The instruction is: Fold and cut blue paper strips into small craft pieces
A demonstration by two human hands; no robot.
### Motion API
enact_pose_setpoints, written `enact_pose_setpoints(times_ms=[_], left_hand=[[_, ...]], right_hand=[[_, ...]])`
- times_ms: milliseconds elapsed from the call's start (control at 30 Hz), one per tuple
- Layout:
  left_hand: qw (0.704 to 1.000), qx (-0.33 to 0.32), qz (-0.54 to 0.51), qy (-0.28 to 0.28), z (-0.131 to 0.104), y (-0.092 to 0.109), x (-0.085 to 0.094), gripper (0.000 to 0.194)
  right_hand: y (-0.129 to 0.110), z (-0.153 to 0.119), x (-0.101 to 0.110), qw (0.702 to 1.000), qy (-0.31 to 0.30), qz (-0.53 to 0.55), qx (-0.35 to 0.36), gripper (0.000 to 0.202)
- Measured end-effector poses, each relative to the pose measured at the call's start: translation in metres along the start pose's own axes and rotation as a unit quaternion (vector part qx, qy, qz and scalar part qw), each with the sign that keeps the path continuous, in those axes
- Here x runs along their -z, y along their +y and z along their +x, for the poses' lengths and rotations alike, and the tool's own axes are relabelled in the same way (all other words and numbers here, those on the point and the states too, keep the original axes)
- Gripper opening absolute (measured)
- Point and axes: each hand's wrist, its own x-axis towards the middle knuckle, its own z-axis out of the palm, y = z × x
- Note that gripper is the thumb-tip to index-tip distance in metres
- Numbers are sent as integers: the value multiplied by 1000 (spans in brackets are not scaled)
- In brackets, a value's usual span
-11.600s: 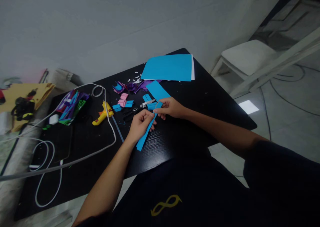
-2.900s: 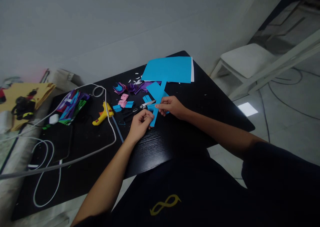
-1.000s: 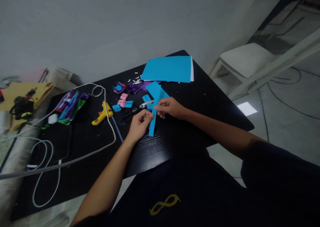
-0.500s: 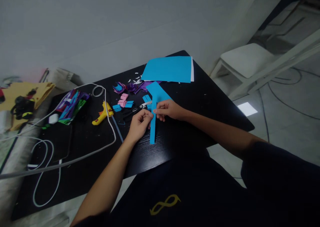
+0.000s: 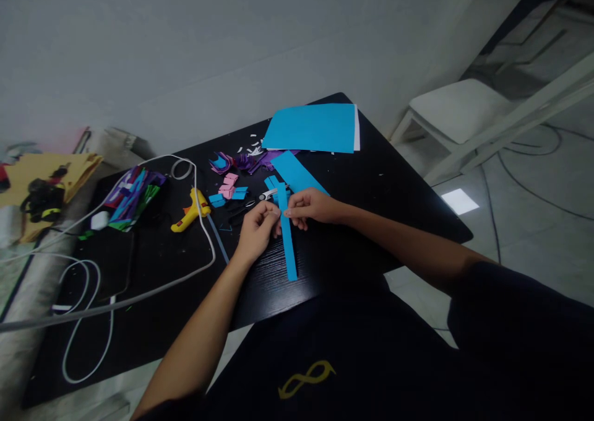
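Observation:
A long blue paper strip [image 5: 288, 251] is held upright between my hands above the black table. My left hand [image 5: 258, 228] pinches its left edge between thumb and fingers. On the opposite edge, my right hand [image 5: 314, 207] grips the strip with thumb and curled fingers. Just behind lies a larger blue paper piece [image 5: 301, 174], partly covered by my right hand. Scissors [image 5: 268, 195] lie behind the strip, their far part hidden. Small folded blue paper pieces [image 5: 239, 193] and pink ones [image 5: 228, 186] rest to the left of them.
A yellow glue gun [image 5: 190, 210] lies on the black table [image 5: 334, 251], with a white cable [image 5: 211, 241] looping across it. Blue sheets [image 5: 313, 129] sit at the back. Purple folded paper [image 5: 245, 161], white scraps [image 5: 254, 151] and a bundle of coloured strips [image 5: 134, 198] lie further left.
The strip has slid down toward me through my fingers and tilted, its lower end swinging right. More of the blue paper piece behind shows. Both hands stay nearly in place.

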Motion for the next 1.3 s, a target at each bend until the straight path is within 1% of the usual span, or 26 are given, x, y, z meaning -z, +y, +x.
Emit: enact_pose_setpoints(times_ms=[133,200,300,400,467,533,667,767,867,967,1067,1200,1300], left_hand=[[1000,4,0,2,0,0,0,35],[1000,5,1,2,0,-1,0,36],[1000,3,2,-1,0,-1,0,37],[1000,3,1,-11,-1,-2,0,37],[1000,4,0,-18,-1,-2,-1,37],[1000,4,2,-20,-1,-2,0,38],[1000,3,4,1,0,-3,0,38],[1000,2,6,11,0,-2,0,40],[1000,-9,10,20,-1,-1,0,40],[999,-25,6,28,0,1,1,39],[998,-43,-12,35,1,0,2,36],[997,-54,-38,36,2,-3,3,34],[997,-56,-44,43,3,-4,4,34]], right_hand=[[-2,-2,0,998,-54,-21,-26,27],[-3,-2,0,997,-64,-26,-29,27],[-2,0,1,998,-51,-30,-20,27],[0,1,2,1000,-11,-25,-2,26],[0,1,2,1000,4,-22,7,24],[1,1,2,1000,-9,-24,10,23],[1,0,1,998,-62,-31,-2,22],[2,1,1,997,-69,-32,-5,24],[2,1,0,998,-60,-14,-8,24],[2,1,0,997,-55,44,-29,26],[2,0,0,991,-65,100,-55,32],[1,-2,0,988,-93,106,-65,35],[2,-2,1,988,-101,97,-62,35]])
